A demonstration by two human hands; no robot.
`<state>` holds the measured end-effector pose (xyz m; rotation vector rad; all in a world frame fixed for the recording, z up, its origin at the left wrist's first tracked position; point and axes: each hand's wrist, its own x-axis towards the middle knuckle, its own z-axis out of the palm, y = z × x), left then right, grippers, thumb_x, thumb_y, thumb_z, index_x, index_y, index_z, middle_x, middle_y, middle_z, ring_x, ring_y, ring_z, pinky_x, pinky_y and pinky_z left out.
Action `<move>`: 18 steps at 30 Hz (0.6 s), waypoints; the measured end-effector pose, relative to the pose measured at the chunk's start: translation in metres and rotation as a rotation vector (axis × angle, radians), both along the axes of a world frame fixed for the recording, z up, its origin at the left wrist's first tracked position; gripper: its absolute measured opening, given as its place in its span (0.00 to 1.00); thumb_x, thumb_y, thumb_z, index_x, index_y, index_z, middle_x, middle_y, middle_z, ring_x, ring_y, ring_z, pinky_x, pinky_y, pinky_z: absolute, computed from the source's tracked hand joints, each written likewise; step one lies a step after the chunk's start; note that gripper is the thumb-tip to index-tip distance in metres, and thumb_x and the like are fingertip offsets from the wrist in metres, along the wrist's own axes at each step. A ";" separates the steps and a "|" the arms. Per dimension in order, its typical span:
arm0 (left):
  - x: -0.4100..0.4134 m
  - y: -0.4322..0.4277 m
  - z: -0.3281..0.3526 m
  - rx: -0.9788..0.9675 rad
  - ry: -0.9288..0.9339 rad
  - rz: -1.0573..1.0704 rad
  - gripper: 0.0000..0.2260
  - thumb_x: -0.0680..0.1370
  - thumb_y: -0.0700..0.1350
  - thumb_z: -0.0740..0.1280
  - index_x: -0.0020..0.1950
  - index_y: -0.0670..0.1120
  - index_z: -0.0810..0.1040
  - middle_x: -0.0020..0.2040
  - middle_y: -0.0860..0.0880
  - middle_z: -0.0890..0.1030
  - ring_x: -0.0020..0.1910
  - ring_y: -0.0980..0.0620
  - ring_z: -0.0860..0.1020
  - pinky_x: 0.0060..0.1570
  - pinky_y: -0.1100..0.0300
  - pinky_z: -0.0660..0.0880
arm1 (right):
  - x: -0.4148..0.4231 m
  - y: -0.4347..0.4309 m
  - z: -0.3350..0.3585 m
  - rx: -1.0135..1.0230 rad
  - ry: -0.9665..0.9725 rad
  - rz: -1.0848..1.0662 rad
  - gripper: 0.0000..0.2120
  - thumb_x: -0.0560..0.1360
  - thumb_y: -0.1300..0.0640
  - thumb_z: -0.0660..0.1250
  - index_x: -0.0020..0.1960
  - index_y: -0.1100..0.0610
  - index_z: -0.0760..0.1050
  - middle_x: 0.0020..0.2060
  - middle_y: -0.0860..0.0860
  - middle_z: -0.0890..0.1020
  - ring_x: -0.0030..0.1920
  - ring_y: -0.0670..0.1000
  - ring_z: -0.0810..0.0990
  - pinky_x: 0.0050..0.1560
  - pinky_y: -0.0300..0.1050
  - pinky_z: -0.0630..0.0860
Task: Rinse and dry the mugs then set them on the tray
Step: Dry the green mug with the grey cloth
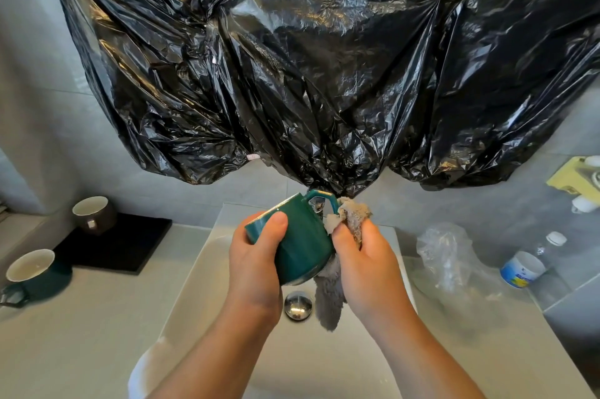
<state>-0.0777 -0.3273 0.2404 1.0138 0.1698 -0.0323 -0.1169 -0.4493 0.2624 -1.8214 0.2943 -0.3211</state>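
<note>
- Teal mug [302,246] tilted above the sink [201,268]; left hand [256,255] fingers clamped round its body.
- Right hand [367,262] fingers clamped on grey cloth [352,213], pressed by the mug's handle.
- Risk: a wet mug may slip, drop into the sink and chip.
- Risk: the hanging cloth tail may dip into the sink and soak.
- Black tray [130,246] left of the sink; carrying the mug over could knock the second teal mug [35,272] there.
</note>
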 end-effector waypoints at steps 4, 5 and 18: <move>0.003 0.000 0.001 0.115 -0.120 0.065 0.28 0.56 0.59 0.73 0.54 0.52 0.77 0.47 0.50 0.82 0.44 0.53 0.82 0.41 0.56 0.79 | -0.011 0.001 0.005 -0.164 0.016 -0.020 0.16 0.81 0.48 0.62 0.35 0.51 0.71 0.30 0.47 0.76 0.33 0.47 0.74 0.32 0.37 0.68; 0.004 0.000 0.003 0.137 -0.137 0.066 0.27 0.56 0.59 0.72 0.54 0.53 0.76 0.47 0.51 0.82 0.43 0.55 0.82 0.41 0.57 0.79 | -0.014 0.002 0.006 -0.192 0.019 -0.022 0.18 0.81 0.49 0.62 0.33 0.51 0.69 0.27 0.47 0.73 0.30 0.44 0.71 0.29 0.34 0.65; 0.011 0.002 0.007 0.114 -0.155 -0.036 0.28 0.58 0.58 0.73 0.55 0.49 0.76 0.51 0.43 0.81 0.49 0.45 0.81 0.46 0.46 0.81 | -0.014 0.007 0.005 0.076 0.084 0.133 0.20 0.84 0.45 0.53 0.50 0.54 0.79 0.44 0.54 0.84 0.48 0.53 0.82 0.52 0.50 0.79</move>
